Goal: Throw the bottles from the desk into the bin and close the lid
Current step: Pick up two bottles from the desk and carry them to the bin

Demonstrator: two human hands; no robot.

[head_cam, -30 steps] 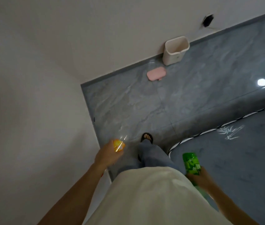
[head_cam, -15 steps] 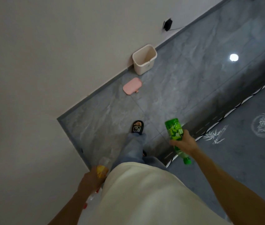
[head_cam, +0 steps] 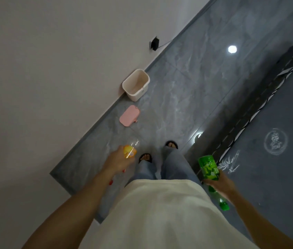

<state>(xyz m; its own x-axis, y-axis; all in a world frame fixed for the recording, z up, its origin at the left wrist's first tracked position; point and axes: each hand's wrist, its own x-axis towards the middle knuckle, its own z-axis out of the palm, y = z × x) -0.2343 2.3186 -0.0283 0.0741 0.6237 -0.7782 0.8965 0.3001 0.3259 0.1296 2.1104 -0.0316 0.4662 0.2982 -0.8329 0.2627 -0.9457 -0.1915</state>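
The floor [head_cam: 187,90] fills more of the view than it did 1 second ago, and the wall [head_cam: 52,69] with its dark skirting now runs steeply up to the right — the person has walked on toward the corner and turned the head. Both feet show on the grey tiles, side by side, where 0.5 seconds ago only 1 was forward mid-stride. My reading: the walk is nearly over.

The bin [head_cam: 136,84], cream and open-topped, stands against the wall and looks empty from here. It has come nearer and lower in the view, yet it is not within arm's reach. Its pink lid [head_cam: 129,115] lies flat on the floor just beside it, on the near side, unmoved.

The left hand [head_cam: 119,161] has swung forward again, grip clenched around the clear bottle [head_cam: 130,149] with the orange label, base pointing toward the bin. The right hand [head_cam: 219,184] has dropped back to the hip, grip wrapped around the green bottle [head_cam: 209,169], cap end down.

So both bottles are off the counter and neither is binned. I judge 2 drops remain, then picking up the lid and seating it.
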